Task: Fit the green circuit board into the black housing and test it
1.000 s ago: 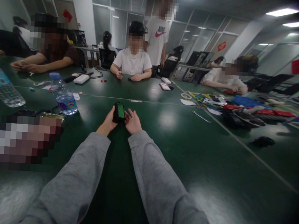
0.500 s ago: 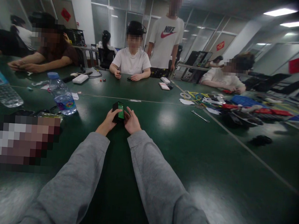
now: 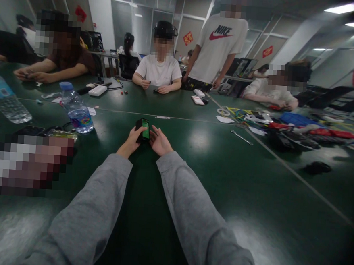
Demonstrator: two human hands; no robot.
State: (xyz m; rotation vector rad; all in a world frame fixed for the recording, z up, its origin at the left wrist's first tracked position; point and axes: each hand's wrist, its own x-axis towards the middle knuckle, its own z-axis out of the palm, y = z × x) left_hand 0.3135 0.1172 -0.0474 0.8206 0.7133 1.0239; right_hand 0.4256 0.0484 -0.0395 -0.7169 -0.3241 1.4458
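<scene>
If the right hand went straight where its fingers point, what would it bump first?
Probably the black device in the left hand; the right hand looks so close it might be touching.

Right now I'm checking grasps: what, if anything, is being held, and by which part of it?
A black, green-faced object: the left grip holds it by its left side, thumb over the front. Whether the right grip touches it cannot be told.

Black device (image 3: pixel 140 138), green screen (image 3: pixel 145 133) — plain grey sleeves (image 3: pixel 89 207) — dark green table (image 3: pixel 147 211).
</scene>
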